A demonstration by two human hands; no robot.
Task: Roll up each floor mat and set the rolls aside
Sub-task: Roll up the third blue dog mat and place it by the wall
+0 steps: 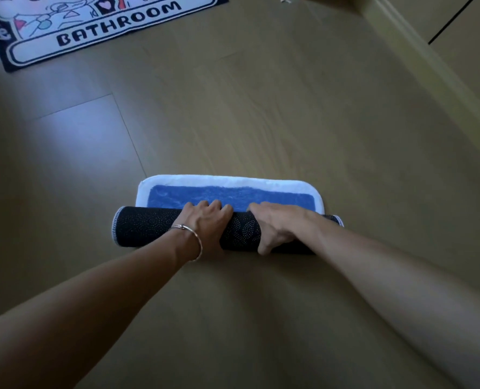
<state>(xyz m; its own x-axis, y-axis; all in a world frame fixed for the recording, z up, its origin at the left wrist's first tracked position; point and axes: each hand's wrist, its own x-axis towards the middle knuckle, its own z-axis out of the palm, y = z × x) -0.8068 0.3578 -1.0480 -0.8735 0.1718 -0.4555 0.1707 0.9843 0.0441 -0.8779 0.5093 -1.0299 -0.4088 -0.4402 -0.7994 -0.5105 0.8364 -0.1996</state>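
A blue plush floor mat with a white border [233, 189] is seen on the tan wood-plank floor [261, 108], mostly wound into a roll whose dark, dotted non-slip backing [146, 226] faces outward. Only a narrow strip of the pile is left flat on the far side of the roll.

Both bare forearms are extended forward from the lower corners. The left hand [205, 223] is laid palm-down over the middle of the roll, its fingers [210, 206] curled over the top onto the blue pile, the thumb hidden beneath. A thin silver bangle [191, 237] is worn at that wrist. The right hand [278, 223] is pressed just beside it, fingers draped over the roll's far edge and the thumb hooked down the near side, so the roll is gripped by both hands.

A second flat mat, dark-bordered and printed "BATHROOM" [106, 26], lies well apart at the upper left. A pale baseboard [418, 51] is seen at the upper right.
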